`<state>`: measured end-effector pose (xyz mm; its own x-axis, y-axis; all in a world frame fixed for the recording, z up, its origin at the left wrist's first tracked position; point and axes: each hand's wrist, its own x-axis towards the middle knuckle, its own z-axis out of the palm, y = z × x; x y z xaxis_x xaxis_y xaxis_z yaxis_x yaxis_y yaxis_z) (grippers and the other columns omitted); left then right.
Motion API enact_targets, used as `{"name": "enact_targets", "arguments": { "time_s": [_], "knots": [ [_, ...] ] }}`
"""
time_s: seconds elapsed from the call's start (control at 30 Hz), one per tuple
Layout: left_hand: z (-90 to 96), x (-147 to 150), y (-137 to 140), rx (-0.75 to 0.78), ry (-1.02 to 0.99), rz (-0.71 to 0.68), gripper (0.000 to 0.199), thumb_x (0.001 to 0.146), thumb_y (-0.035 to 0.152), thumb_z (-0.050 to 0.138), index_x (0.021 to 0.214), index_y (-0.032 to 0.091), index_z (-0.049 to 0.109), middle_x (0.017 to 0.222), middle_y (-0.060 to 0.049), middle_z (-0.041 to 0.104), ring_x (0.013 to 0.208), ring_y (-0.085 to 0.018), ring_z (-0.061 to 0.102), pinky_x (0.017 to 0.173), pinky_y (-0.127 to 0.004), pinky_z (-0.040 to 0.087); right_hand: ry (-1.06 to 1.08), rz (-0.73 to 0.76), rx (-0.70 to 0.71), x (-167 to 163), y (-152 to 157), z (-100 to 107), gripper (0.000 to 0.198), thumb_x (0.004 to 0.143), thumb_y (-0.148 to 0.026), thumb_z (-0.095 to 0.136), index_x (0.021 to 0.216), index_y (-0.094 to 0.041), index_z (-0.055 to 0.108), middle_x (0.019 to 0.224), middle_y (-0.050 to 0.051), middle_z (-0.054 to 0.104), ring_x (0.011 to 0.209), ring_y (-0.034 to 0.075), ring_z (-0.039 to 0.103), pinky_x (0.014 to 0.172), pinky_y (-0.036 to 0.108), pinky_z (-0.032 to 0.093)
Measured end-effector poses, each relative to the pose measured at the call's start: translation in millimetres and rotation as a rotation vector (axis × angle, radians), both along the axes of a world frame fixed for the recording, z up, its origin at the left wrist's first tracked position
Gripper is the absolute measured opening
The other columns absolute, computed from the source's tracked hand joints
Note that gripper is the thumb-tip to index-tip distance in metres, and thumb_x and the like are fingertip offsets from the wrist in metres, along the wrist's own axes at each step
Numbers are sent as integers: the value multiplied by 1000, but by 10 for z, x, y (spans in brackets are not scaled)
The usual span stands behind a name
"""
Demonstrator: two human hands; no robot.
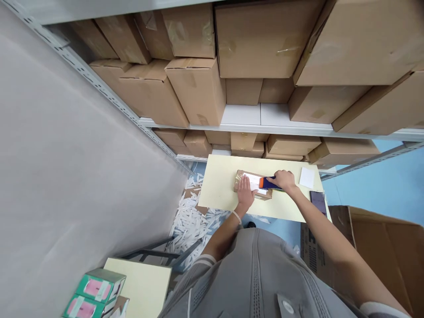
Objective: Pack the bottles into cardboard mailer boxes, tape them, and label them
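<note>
A small brown cardboard box (264, 196) with clear tape at its left end lies on the pale yellow table. On its top is a white paper label (253, 180). My left hand (245, 193) rests on the label and box, fingers stretched out and pressing flat. Gripped in my right hand (284, 179) is a dark blue tool with an orange end (269, 182), its orange end against the label. The exact kind of tool cannot be made out. Something thin and yellow-green shows partly beneath the tool.
The pale yellow table (218, 185) also bears a white paper pad (307, 177) and a dark phone (318, 202). Shelves of cardboard boxes (195, 88) rise behind it. White paper strips (190, 221) litter the floor. A large open carton (387, 247) stands right; green boxes (96, 289) sit lower left.
</note>
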<state>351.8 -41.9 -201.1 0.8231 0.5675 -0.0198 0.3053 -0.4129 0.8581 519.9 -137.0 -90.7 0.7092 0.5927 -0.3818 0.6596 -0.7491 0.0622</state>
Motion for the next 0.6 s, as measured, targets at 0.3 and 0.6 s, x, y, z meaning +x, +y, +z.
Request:
{"name": "enact_targets", "arguments": {
  "time_s": [0.3,0.6],
  "knots": [
    [-63,68,-143,263,87,-357,79,91,54,46,157,17,23,163,-9,20,153,-26,14,126,-46,-2,8,1,47,22,-62,10,59,85,-69,49,84,-16,75,95,18,74,92,29,67,84,37,43],
    [-100,60,-153,248,46,-328,70,93,45,48,156,22,27,162,-8,24,152,-26,15,125,-47,-10,477,-81,353,238,-568,-33,66,71,-84,46,65,-22,66,66,1,68,69,19,62,64,26,45]
  ]
}}
